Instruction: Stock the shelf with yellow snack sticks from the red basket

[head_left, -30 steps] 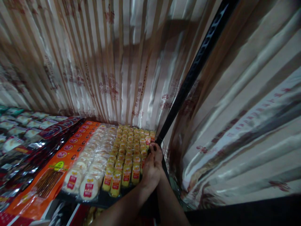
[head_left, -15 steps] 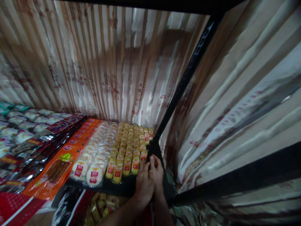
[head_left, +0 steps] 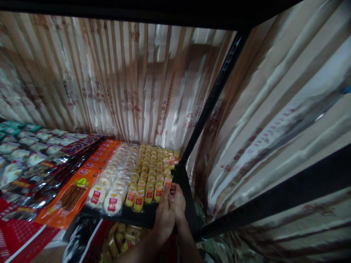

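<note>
Yellow snack packets (head_left: 149,191) with red labels stand upright in several close rows on a black shelf (head_left: 144,218). At the right front of these rows my two hands meet. My left hand (head_left: 165,217) has its fingers stretched out, the tips touching or almost touching the front-right yellow packet (head_left: 168,181), whose lower part they cover. Against it on the right is my right hand (head_left: 178,202), fingers curled inward near that same packet. What lies between the hands, if anything, is hidden. Left of the yellow rows stand two rows of clear-wrapped round white crackers (head_left: 113,202).
An orange snack bag (head_left: 72,195) and dark, shiny bags (head_left: 33,175) lie to the left. Below the shelf sits a heap of loose yellow packets (head_left: 117,239). A black post (head_left: 211,98) rises at the shelf's right corner, with a printed curtain (head_left: 153,84) behind.
My view has shifted slightly. My right hand's fingertips have drawn back and curled toward the front-right yellow packet, more of which now shows above my fingers.
</note>
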Demonstrator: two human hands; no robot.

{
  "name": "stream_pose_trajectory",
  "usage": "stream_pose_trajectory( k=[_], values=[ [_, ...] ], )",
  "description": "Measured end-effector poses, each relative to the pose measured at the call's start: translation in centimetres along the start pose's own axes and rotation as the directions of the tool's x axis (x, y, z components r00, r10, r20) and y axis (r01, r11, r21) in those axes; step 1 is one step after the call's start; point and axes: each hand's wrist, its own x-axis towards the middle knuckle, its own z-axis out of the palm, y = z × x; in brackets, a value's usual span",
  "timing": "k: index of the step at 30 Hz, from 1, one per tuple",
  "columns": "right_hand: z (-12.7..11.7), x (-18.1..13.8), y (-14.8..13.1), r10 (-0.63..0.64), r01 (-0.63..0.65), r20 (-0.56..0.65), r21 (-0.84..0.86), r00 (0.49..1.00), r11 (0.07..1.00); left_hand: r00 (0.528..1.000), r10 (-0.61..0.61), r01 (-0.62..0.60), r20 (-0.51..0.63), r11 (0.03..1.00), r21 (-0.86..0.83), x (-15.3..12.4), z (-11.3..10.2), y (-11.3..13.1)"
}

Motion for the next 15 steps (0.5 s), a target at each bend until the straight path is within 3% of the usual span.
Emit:
stream_pose_trajectory(
  k=[5, 8, 10, 15],
  values=[
    [-0.3, -0.4, 0.8, 0.076, -0.086, 0.048, 0.276, 0.996, 0.957, 0.999, -0.033, 0.032, 0.041, 0.998, 0.045, -0.3, 0.2, 0.9],
    [-0.6, -0.5, 1.1, 0.081, -0.106, 0.089, 0.340, 0.993, 0.934, 0.998, -0.024, 0.022, 0.057, 0.999, 0.023, -0.2, 0.6, 0.8],
    [-1.0, -0.3, 1.3, 0.076, -0.090, 0.056, 0.322, 0.996, 0.942, 0.998, -0.002, 0.000, 0.064, 1.000, 0.022, 0.0, 0.8, 0.5],
    [-2.2, 1.3, 1.6, 0.000, 0.018, -0.166, 0.105, 0.986, 0.994, 0.998, -0.036, 0.033, 0.060, 0.998, 0.056, 0.4, 1.2, 0.5]
  ],
)
